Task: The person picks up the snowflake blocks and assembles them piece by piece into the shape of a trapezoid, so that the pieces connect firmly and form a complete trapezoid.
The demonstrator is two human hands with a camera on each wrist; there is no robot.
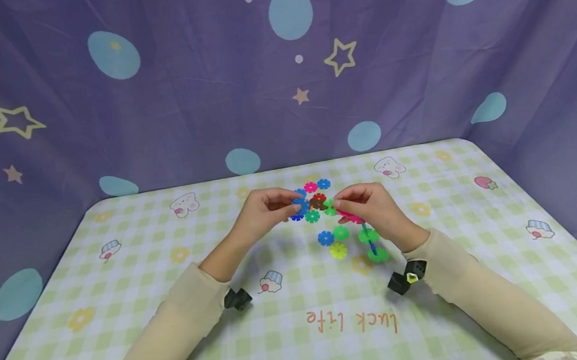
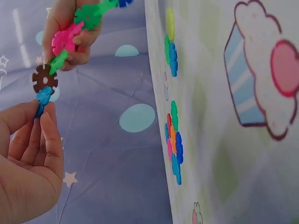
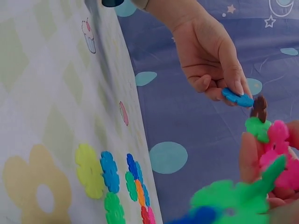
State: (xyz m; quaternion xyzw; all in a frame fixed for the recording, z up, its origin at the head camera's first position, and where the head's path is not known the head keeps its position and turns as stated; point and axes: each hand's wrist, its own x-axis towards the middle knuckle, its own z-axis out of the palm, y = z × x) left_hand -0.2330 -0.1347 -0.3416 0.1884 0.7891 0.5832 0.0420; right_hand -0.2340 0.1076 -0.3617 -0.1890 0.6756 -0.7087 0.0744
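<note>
Between thumb and fingers, my left hand [image 1: 269, 208] pinches a blue notched plastic disc [image 3: 237, 97]. Its edge meets a brown notched disc [image 2: 45, 80] at the end of a joined chain; whether the two are slotted together I cannot tell. My right hand [image 1: 374, 207] grips that chain near a light green disc [image 3: 257, 129] and pink discs [image 2: 63, 42]. Beyond the pink ones the chain runs on through a green disc [image 2: 88, 16] and hangs below the right hand in the head view. Both hands are raised above the table.
On the checked tablecloth [image 1: 176, 302] lie a loose blue disc [image 1: 326, 238], a green disc [image 1: 341, 233] and a yellow disc [image 1: 338, 250]. Farther back, several coloured discs, including a pink disc [image 1: 310, 187], lie partly behind the hands. A purple curtain [image 1: 185, 97] stands behind the table.
</note>
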